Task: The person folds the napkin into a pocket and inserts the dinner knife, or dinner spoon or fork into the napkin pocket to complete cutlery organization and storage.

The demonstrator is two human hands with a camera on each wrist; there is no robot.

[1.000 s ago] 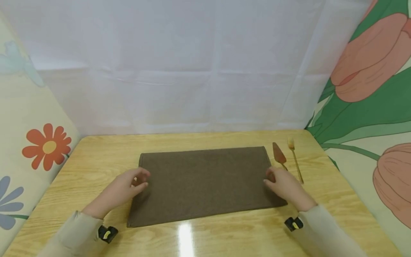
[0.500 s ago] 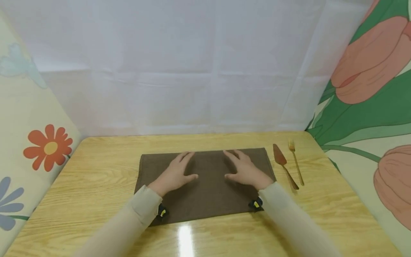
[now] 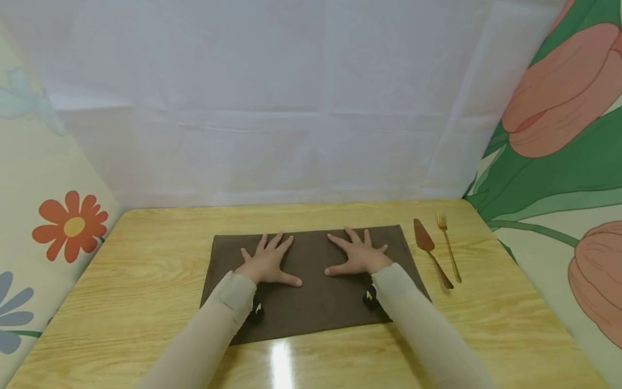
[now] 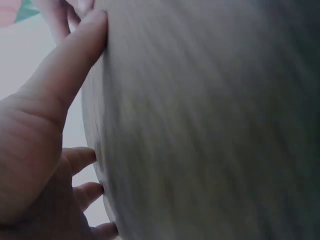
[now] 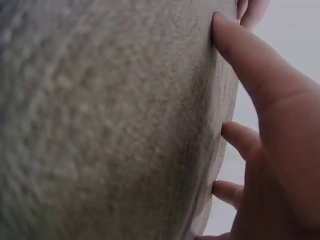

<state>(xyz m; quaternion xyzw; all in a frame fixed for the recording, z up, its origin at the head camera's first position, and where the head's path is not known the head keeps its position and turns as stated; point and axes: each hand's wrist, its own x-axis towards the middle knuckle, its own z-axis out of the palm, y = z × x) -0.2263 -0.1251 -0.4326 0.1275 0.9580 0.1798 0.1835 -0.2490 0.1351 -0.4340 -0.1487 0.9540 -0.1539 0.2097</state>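
A dark brown cloth placemat (image 3: 311, 302) lies flat on the wooden table in the head view. On its left half rests my left hand (image 3: 264, 266), fingers spread and straight, thumb pointing inward. My right hand (image 3: 358, 257) lies spread on the right half, its thumb toward the other hand. In the left wrist view the thumb (image 4: 70, 60) and fingertips touch the cloth (image 4: 200, 125). The right wrist view likewise has fingertips pressing on the woven fabric (image 5: 110, 120). Neither hand holds anything.
To the right of the placemat lie a cake server (image 3: 425, 237) with a reddish-brown blade and a gold fork (image 3: 449, 248). The wooden table (image 3: 146, 259) ends at a white cloth backdrop (image 3: 272, 108), with flower-printed panels on both sides.
Both hands have moved inward from the placemat's side edges to its middle. The fingers have gone from curled to widely spread on the cloth.
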